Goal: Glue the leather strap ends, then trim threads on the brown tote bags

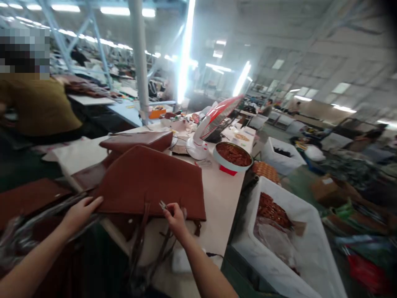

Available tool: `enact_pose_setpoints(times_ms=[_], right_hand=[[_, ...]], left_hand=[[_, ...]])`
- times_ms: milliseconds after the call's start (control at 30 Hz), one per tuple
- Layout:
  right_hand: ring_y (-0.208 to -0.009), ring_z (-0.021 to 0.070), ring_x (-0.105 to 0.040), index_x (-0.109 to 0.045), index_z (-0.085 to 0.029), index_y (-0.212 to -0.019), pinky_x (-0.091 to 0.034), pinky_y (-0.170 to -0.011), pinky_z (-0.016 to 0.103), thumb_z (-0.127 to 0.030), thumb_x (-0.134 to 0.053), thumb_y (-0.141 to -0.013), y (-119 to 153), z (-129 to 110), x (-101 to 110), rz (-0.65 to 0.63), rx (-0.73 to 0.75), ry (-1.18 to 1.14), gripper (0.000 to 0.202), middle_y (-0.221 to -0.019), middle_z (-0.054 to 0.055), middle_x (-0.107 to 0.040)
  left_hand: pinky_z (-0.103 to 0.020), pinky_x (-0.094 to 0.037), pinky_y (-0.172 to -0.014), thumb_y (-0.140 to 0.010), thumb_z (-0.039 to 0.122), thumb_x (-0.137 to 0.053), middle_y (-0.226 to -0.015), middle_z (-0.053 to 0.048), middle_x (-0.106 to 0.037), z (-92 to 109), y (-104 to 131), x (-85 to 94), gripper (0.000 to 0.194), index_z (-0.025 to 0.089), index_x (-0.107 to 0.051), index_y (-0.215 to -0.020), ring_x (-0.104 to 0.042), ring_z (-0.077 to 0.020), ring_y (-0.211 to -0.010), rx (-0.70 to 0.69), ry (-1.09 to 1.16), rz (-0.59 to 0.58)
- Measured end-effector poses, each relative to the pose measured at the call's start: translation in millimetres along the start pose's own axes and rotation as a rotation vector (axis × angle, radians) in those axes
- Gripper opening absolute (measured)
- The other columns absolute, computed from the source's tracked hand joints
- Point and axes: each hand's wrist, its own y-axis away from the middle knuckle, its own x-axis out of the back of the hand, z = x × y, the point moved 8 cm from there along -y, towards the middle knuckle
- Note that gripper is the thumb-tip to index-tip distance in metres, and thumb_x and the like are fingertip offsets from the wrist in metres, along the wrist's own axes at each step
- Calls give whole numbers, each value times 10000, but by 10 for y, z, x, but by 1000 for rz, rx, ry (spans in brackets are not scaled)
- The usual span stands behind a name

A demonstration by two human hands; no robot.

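A brown leather handbag [149,178] lies on its side across the white table, its handles [142,227] hanging towards me over the near edge. My left hand [81,213] holds the bag's left corner, with the fingers partly hidden. In my right hand [176,219] is a pair of small thread snips [162,204], their two metal tips pointing left over the bag near the base of a handle. Most of the tool is covered by my fingers. Behind this bag lies another brown bag [139,140].
On the table [221,198] stand a red and white fan [198,142] and a round tin [234,165] of brown leather pieces. White bins [316,231] with brown parts line the right side. More brown bags [31,198] lie at left, where a person in a mustard top [40,105] sits.
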Motion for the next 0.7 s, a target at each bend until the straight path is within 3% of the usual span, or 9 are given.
enact_pose_setpoints(times_ms=[100,200,333,433,567,700], right_hand=[[-712,141,-568,-514,-180,-912,-454,-667,246,-332,-492,-824,-83,49,-293,-66,-2,31,176,-791,9,-589],[-707,138,-577,-507,-183,-916,-457,-650,235,-331,-475,-841,-135,-28,-486,-124,27,96,169,-787,5,-599],[-714,143,-597,-530,-203,-949,-446,-645,232,-343,-502,-850,-244,-307,-743,-231,109,243,174,-803,-1,-633],[-767,161,-614,-560,-223,-956,-433,-685,244,-351,-558,-828,-356,-572,-994,-336,199,365,180,-845,1,-661],[-829,181,-623,-578,-224,-941,-423,-736,267,-332,-579,-822,-502,-841,-1340,-447,310,497,161,-911,16,-671],[-844,189,-625,-570,-214,-956,-425,-750,285,-342,-573,-832,-629,-948,-1550,-478,367,601,179,-946,31,-670]], left_hand=[[-287,-461,-847,-881,375,-401,-1069,-113,-636,-100,137,-112,432,40,-531,-1120,-596,-211,-988,-5,-36,-7],[-350,-366,-964,-858,411,-404,-1216,-162,-534,62,270,-132,515,57,-450,-1229,-484,-266,-1140,-92,-97,27],[-426,-416,-818,-826,440,-393,-980,-165,-599,208,308,-186,405,122,-605,-960,-544,-341,-960,-149,-161,-5],[-386,-422,-724,-821,350,-361,-837,-127,-621,182,217,-232,306,169,-604,-776,-579,-309,-842,-147,-138,-50],[-314,-415,-651,-829,371,-338,-780,-76,-647,93,103,-259,293,186,-562,-788,-611,-237,-732,-81,-42,-87],[-285,-419,-648,-839,393,-317,-778,-45,-654,72,42,-287,288,205,-532,-803,-618,-209,-735,-26,54,-104]])
